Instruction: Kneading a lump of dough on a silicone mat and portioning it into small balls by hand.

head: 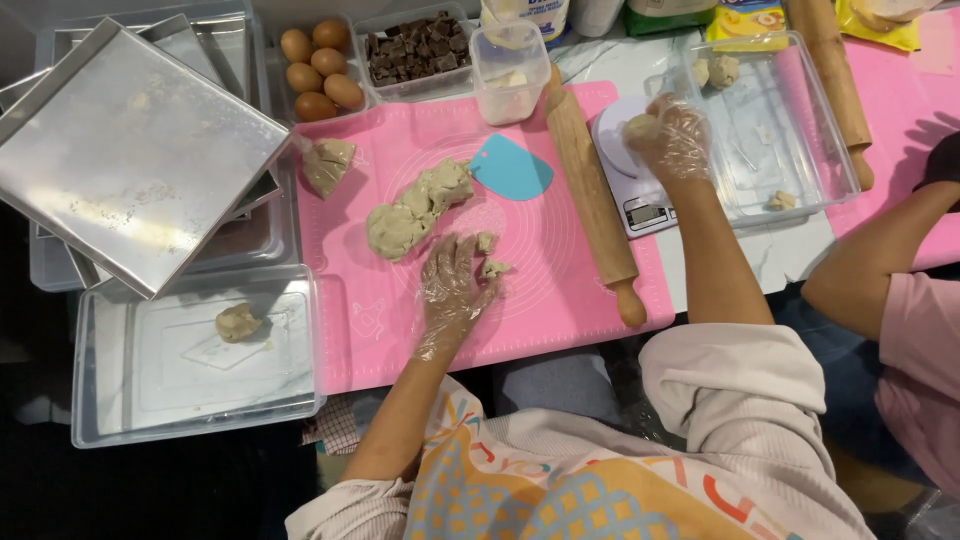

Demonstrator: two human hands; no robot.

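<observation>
dough [418,207] is being portioned: a small dough ball [641,126] is grasped in the right hand [672,138] and held over the scale [632,170] at the mat's [540,270] right edge. the left hand [450,285], fingers spread loose (gloved), rests on small dough bits [490,257] near the mat's middle. next, the ball likely wants setting down on the scale gently.
</observation>
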